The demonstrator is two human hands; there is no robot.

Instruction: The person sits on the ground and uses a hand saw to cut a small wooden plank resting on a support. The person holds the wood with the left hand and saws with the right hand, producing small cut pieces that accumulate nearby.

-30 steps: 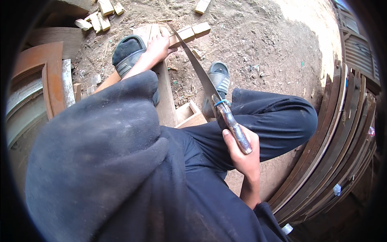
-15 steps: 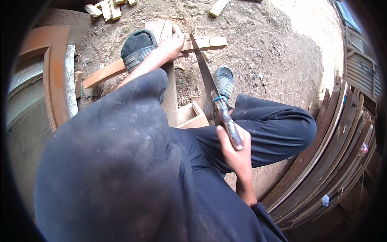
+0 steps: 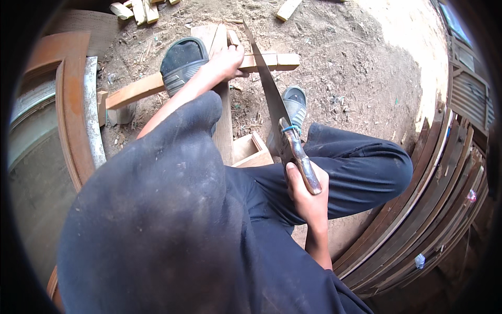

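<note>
My right hand [image 3: 311, 196] is wrapped round the worn, glossy handle of a handsaw [image 3: 269, 86], which has a blue band where handle meets blade. The long blade points away from me and crosses a squared wooden batten [image 3: 287, 61]. A dark line runs across the batten just right of the blade. My left hand [image 3: 227, 63] is closed on the batten left of the blade, its lower fingers partly hidden. Beneath the batten lies a long plank [image 3: 224, 125]. My left sandalled foot [image 3: 183, 60] rests over the batten, whose other end [image 3: 136, 90] shows to the left.
My right sandal [image 3: 295, 102] is on the dirt ground near the blade. An open wooden box-like piece [image 3: 253, 152] sits by the plank. A wooden frame [image 3: 73, 115] stands left, stacked boards [image 3: 418, 209] line the right, and cut wood pieces [image 3: 144, 10] lie at the far left.
The view has shifted slightly, so most things sit a little further right. Both hands keep their grips, and the saw still lies across the batten.
</note>
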